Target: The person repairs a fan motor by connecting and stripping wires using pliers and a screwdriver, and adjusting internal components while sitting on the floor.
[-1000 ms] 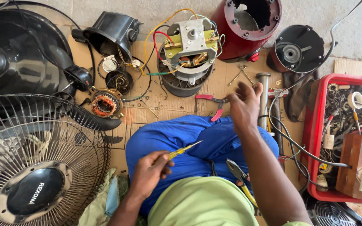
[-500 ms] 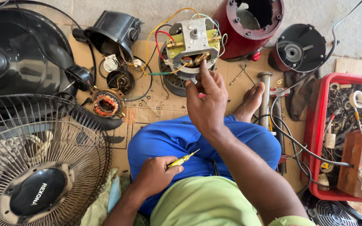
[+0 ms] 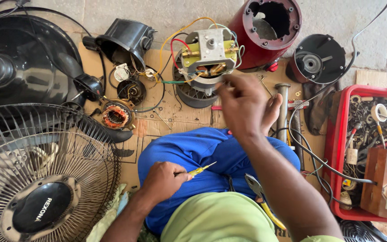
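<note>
My left hand (image 3: 164, 180) grips a small yellow-handled screwdriver (image 3: 201, 170) over my blue-trousered lap, its tip pointing right. My right hand (image 3: 242, 104) is raised just below an electric motor (image 3: 207, 58) with a yellow core, grey metal top and coloured wires. Its fingers are loosely curled and blurred, close to the motor's lower edge. Whether they hold anything small I cannot tell. Pliers (image 3: 258, 192) with yellow handles lie on my lap by the right forearm.
A wire fan guard (image 3: 41, 175) and black fan housing (image 3: 19, 67) fill the left. A copper-wound stator (image 3: 115, 116), black cover (image 3: 126, 38), red appliance body (image 3: 269, 27), black round part (image 3: 319, 60) and red bin (image 3: 337, 148) of parts surround the cardboard mat (image 3: 175, 114).
My right hand moved from the tools at the right over to the motor and now sits just below it. The left hand with the screwdriver stayed on my lap.
</note>
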### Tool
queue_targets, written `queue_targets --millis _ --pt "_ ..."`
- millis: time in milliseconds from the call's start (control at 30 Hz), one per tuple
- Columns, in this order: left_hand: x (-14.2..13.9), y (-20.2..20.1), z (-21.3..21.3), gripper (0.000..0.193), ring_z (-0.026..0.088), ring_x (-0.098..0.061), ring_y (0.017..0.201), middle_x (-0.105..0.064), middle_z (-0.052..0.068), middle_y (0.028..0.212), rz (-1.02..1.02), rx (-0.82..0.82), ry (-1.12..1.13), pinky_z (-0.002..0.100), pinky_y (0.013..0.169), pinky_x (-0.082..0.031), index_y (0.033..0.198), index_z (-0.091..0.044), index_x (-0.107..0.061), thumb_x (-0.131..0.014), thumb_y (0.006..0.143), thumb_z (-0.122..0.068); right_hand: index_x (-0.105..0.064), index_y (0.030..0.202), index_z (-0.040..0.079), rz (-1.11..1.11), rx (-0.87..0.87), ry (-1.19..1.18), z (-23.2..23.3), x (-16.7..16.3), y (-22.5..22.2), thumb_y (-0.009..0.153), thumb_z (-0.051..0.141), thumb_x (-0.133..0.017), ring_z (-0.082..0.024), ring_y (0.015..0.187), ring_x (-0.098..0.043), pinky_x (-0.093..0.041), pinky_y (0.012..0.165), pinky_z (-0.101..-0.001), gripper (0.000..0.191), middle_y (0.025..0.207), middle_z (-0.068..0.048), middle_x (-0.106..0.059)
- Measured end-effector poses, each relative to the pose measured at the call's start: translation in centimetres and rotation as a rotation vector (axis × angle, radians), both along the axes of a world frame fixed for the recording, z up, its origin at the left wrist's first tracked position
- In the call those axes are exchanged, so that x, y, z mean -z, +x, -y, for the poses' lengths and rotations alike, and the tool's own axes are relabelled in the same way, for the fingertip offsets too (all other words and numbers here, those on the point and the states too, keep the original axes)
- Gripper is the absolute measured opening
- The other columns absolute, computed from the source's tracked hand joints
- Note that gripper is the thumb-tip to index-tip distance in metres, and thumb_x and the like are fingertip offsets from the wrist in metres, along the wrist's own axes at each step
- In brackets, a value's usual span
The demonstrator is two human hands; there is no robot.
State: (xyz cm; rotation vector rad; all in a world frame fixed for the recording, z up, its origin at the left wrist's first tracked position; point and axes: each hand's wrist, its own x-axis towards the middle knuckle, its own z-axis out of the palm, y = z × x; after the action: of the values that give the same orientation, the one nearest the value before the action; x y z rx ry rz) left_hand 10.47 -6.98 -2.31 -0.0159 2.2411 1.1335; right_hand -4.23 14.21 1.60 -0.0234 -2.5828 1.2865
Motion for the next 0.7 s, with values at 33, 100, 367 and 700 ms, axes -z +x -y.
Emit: queue_targets --millis 33,100,367,700 --pt "0.0 0.1 0.1 0.022 0.029 -0.071 0.06 -0.073 0.014 0.069 0.018 -0.014 -0.012 0.04 0.061 -0.054 0.084 -0.01 -0.082 -0.077 0.079 -0.031 -0.069 0.123 0.008 -0.108 -0.014 0.017 -0.5 -0.5 -0.1 0.088 0.004 -0.087 -0.017 0.094 -0.068 -0.057 0.083 -0.0289 0.04 0.115 -0.011 -0.068" --pt "0.1 0.0 0.2 0.022 0.027 -0.073 0.059 -0.074 0.013 0.069 -0.005 -0.06 0.023 0.039 0.06 -0.055 0.084 -0.011 -0.082 -0.077 0.078 -0.032 -0.06 0.135 0.005 -0.329 -0.046 0.052 -1.3 -1.7 -0.4 0.083 0.001 -0.089 -0.023 0.114 -0.066 -0.057 0.098 -0.0318 0.059 0.134 -0.016 -0.058" --pt "0.4 0.4 0.3 0.033 0.031 -0.068 0.062 -0.07 0.014 0.066 -0.029 0.081 -0.094 0.044 0.062 -0.051 0.084 -0.009 -0.082 -0.09 0.061 -0.033 -0.056 0.146 0.004 -0.212 -0.301 -0.086 -1.1 -1.7 -3.7 0.083 0.006 -0.093 -0.024 0.126 -0.067 -0.058 0.106 -0.0352 0.073 0.143 -0.015 -0.06" --pt "0.2 0.3 0.0 0.028 0.033 -0.07 0.065 -0.07 0.015 0.068 0.011 0.106 -0.095 0.046 0.066 -0.053 0.086 -0.01 -0.082 -0.083 0.07 -0.033 -0.07 0.129 0.001 -0.297 -0.166 -0.076 -0.7 -1.0 -4.2 0.088 -0.001 -0.085 -0.018 0.11 -0.071 -0.058 0.087 -0.0281 0.043 0.129 -0.014 -0.069"
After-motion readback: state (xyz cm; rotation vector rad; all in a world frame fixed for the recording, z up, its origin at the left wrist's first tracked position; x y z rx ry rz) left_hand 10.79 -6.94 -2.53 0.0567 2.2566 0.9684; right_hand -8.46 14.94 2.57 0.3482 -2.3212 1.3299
